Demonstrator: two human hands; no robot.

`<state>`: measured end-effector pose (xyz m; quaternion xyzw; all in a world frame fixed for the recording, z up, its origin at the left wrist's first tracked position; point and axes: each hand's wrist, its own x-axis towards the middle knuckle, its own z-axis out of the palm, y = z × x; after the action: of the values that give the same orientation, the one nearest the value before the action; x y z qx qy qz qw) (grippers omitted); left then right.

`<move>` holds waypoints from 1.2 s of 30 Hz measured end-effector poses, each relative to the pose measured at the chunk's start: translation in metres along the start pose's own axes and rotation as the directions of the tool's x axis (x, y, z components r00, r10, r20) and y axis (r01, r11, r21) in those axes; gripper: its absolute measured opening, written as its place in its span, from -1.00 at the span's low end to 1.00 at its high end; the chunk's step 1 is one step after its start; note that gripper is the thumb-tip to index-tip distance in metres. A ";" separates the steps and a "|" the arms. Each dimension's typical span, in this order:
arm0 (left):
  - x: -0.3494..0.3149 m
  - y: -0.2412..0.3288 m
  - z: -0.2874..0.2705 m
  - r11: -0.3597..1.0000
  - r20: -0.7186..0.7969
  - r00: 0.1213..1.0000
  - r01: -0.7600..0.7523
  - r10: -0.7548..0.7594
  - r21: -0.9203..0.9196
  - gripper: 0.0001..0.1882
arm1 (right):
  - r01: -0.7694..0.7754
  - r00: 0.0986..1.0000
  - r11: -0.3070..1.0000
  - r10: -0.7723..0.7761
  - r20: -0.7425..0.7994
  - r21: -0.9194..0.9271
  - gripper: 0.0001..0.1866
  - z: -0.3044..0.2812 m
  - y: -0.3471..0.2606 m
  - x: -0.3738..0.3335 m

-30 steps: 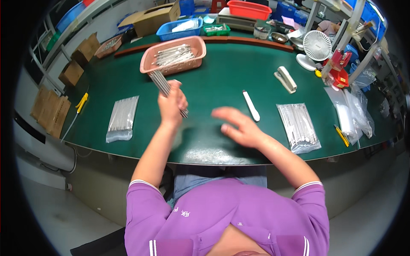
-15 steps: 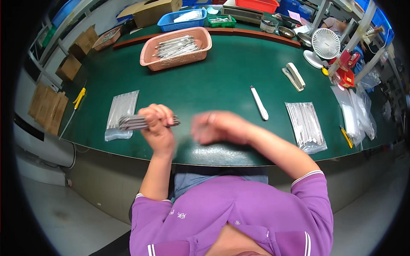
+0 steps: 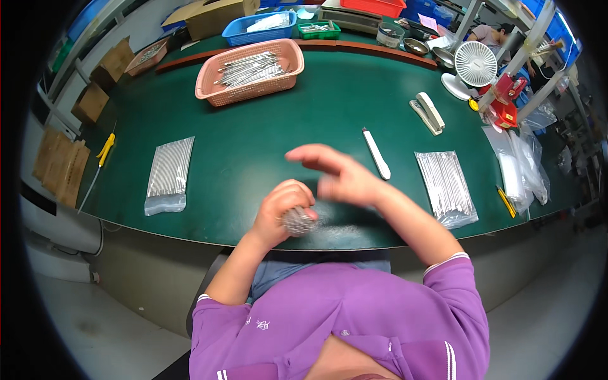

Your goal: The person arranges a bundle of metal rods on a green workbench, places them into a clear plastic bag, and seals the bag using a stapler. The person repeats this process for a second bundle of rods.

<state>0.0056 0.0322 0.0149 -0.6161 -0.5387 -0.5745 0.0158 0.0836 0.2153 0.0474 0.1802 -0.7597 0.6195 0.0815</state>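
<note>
My left hand (image 3: 277, 212) is wrapped round a bundle of thin metal rods (image 3: 297, 223), whose ends face up and toward the right near the table's front edge. Just to the right and slightly farther off, my right hand (image 3: 348, 179) is in the air with its fingers apart, partly blurred, holding nothing visible. Left of both hands lies a clear bag of metal rods (image 3: 170, 168). A second bag of rods (image 3: 446, 187) lies to the right. Between that bag and my right hand is a white utility knife or similar slim tool (image 3: 377, 154).
Rods fill part of a pink basket (image 3: 212, 95) at the back of the green table (image 3: 253, 136). A stapler (image 3: 428, 114), a white fan (image 3: 475, 65) and plastic sleeves (image 3: 510, 171) stand or lie at the right. A yellow-handled tool (image 3: 106, 149) rests at the left edge.
My left hand has moved right and nearer with the bundle, turning its ends toward me. My right hand has shifted right, its fingers now spread. The whole view has shifted slightly.
</note>
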 end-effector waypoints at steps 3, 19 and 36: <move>-0.013 -0.007 0.024 0.979 -0.064 0.987 0.135 -0.146 -0.156 -0.81 | 0.209 0.974 0.916 -0.162 0.160 -0.343 -0.12 0.016 -0.011 -0.008; -0.031 -0.037 0.044 0.826 0.000 0.828 0.560 -0.561 0.059 -0.53 | -0.115 0.982 0.984 0.132 -0.132 0.134 -0.76 0.026 0.026 -0.008; -0.035 0.010 0.007 0.826 0.077 0.939 0.254 -0.336 0.503 -0.23 | 0.465 0.875 0.733 -0.294 0.385 -0.497 -0.57 0.046 0.092 0.020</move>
<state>0.0255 0.0101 -0.0066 -0.5459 -0.7538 -0.3640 0.0370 0.0357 0.1826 -0.0393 0.3857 -0.8602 0.2982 0.1495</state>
